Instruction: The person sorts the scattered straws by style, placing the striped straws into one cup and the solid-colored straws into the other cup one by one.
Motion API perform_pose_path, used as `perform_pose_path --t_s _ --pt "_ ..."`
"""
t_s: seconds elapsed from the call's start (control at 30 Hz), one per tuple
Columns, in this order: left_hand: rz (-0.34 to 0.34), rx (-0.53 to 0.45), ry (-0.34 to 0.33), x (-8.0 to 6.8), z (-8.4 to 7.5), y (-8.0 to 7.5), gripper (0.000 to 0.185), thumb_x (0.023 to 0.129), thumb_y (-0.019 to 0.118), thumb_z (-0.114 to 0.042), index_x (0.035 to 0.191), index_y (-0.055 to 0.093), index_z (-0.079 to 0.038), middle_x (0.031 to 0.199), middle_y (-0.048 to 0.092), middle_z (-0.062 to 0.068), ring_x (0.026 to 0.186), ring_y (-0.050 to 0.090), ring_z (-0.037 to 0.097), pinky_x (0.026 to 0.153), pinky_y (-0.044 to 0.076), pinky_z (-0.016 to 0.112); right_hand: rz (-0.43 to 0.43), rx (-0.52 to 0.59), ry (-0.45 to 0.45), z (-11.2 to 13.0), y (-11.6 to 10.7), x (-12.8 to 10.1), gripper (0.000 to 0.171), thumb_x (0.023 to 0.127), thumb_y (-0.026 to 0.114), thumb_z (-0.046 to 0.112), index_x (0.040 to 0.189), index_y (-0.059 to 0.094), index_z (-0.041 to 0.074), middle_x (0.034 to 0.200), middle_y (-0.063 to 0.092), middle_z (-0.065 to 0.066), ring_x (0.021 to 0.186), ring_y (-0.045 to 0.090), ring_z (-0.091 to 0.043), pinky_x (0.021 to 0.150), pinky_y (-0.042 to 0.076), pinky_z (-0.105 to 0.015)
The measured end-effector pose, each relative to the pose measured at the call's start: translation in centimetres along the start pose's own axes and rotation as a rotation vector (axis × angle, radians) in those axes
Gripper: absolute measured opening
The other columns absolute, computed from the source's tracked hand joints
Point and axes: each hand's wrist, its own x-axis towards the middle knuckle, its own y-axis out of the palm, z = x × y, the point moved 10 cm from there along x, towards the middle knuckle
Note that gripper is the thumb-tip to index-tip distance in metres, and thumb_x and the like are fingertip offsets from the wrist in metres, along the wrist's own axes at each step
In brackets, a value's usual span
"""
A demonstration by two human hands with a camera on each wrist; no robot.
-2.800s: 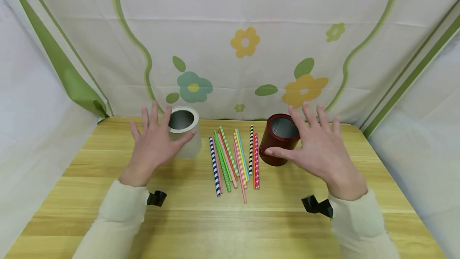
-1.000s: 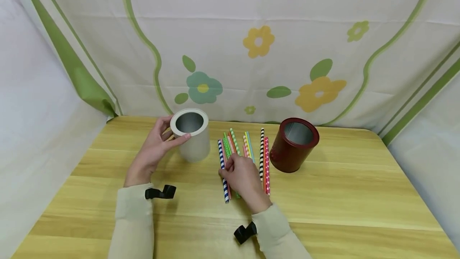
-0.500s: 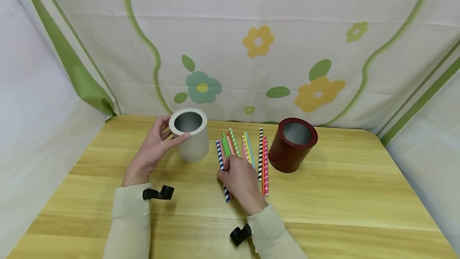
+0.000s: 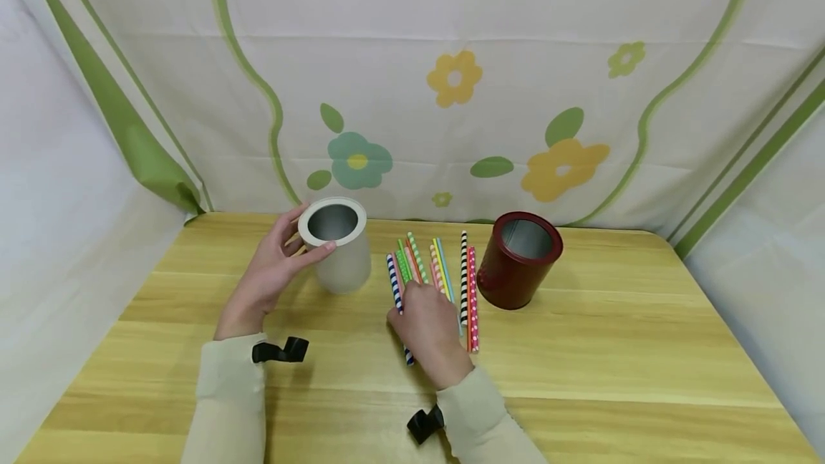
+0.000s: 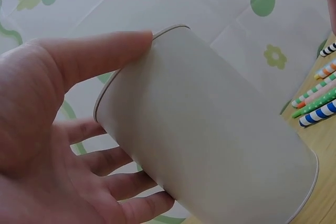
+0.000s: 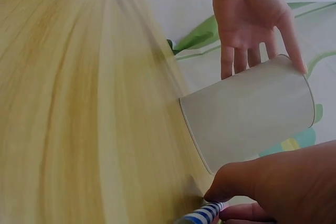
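A white metal can (image 4: 344,271) stands at the left of the table, its mouth facing up. My left hand (image 4: 267,269) holds it, thumb on the near rim and fingers along its far left side, as the left wrist view also shows. My right hand (image 4: 430,328) is down among the paper straws in the middle. In the right wrist view, thumb and fingers pinch a blue-and-white striped straw (image 6: 202,214). Beneath this hand, parts of the green dotted straw (image 4: 404,267) and the neighbouring straws are hidden.
A dark red can (image 4: 512,278) stands upright right of the straws. Near it lie a black-and-white striped straw (image 4: 464,281) and a pink dotted straw (image 4: 473,303). Behind the wooden table (image 4: 612,349) hangs a flowered white curtain (image 4: 399,92).
Both hands were spread beside the two cans earlier. My left hand has taken hold of the white can; my right hand has moved left onto the straws and now pinches the striped one.
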Motion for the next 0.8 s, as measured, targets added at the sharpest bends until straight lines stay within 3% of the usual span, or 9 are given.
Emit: perform_pose_path --t_s 0.2,0.43,0.8 --pt "-0.014 -0.036 -0.027 0.08 0.04 -0.22 0.087 0.096 0.083 -0.017 0.169 0.034 -0.021 0.173 0.039 0.01 0.159 0.039 0.038 0.128 0.036 0.059 -0.012 -0.036 0.014 -0.16 -0.19 -0.09 0.024 0.089 0.083 0.02 0.085 0.067 0.002 0.064 0.056 -0.003 0.044 0.049 -0.012 0.036 0.038 -0.023" --pt "-0.051 -0.068 -0.03 0.11 -0.01 -0.64 0.087 0.093 0.085 -0.013 0.167 0.04 -0.018 0.173 0.041 0.007 0.161 0.037 0.026 0.134 0.031 0.049 -0.017 -0.034 0.021 -0.07 -0.35 -0.14 0.022 0.088 0.082 0.017 0.082 0.066 0.003 0.064 0.056 -0.003 0.045 0.049 -0.012 0.037 0.038 -0.024" --pt "-0.05 -0.083 -0.031 0.0 0.15 -0.78 0.088 0.093 0.085 -0.012 0.168 0.039 -0.018 0.173 0.041 0.007 0.161 0.038 0.027 0.133 0.033 0.045 -0.041 -0.046 0.007 0.37 -0.46 -0.27 0.021 0.085 0.084 0.016 0.082 0.068 0.002 0.062 0.055 -0.004 0.046 0.049 -0.013 0.038 0.038 -0.025"
